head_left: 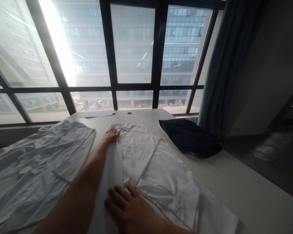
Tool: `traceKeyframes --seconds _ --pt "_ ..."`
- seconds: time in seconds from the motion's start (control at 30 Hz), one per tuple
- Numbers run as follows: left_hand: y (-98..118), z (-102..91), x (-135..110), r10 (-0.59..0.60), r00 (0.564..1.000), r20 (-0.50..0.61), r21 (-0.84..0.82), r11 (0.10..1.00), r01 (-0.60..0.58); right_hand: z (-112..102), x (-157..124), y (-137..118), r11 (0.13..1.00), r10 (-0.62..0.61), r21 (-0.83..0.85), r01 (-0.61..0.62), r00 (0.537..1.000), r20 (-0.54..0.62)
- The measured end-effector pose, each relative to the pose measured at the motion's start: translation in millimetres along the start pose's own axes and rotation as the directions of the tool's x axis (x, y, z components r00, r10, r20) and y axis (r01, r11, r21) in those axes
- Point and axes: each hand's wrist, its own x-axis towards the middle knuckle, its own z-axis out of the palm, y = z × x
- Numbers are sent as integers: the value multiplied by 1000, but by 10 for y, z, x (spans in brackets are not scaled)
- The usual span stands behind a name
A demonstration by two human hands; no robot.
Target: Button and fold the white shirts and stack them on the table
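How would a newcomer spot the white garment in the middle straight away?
Find the wide, black-framed glass window, then the white table before it. In the middle lies a white cloth garment, between rumpled white fabric on the left and a folded navy cloth on the right. Only it has a bare left hand and bare right hand upon it.

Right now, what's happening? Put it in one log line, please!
left hand: on white garment, far left edge | right hand: over its nearer part | left side: rumpled white cloth | right side: dark folded cloth
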Motion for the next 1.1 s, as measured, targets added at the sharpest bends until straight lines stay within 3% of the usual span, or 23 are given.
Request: traceKeyframes --seconds 0.13,0.27,0.5,0.63,0.73,0.8,0.87,1.0,1.03,1.07,1.1 --pt "64 -31 -24 -15 999 -52 23 1000 16 -167 6 -69 996 30 86 -31 999 15" --pt "203 -109 -297 -47 979 -196 55 997 59 -329 -9 -165 986 74 144 -79 996 41" --pt "314 -98 -1304 166 986 -13 -10 986 -166 -301 73 -113 991 118 65 -120 992 35" --pt "363 -78 -1956 251 965 83 13 967 -253 -290 101 -31 977 195 -63 -205 971 -138" --pt "415 -102 -2345 254 958 134 3 966 -257 -477 -5 126 867 428 -147 -476 863 -268" --pt "441 -106 -2542 247 959 136 -8 969 -249 -683 -174 298 706 625 -189 -683 726 -287" --pt "458 -89 -2682 242 964 110 -17 970 -242 -898 -418 498 532 759 -231 -815 580 -296" --pt "473 -56 -2804 233 972 36 -29 972 -232 -1179 -961 852 276 894 -182 -944 321 -311" --pt "478 -58 -2819 227 974 24 -31 974 -226 -1209 -1069 922 238 916 -154 -959 274 -292" --pt "484 -65 -2838 220 976 13 -35 975 -219 -1226 -1154 985 233 922 -125 -964 260 -286" --pt "494 -73 -2863 216 976 5 -41 976 -216 -1232 -1216 1042 258 916 -97 -961 275 -292"
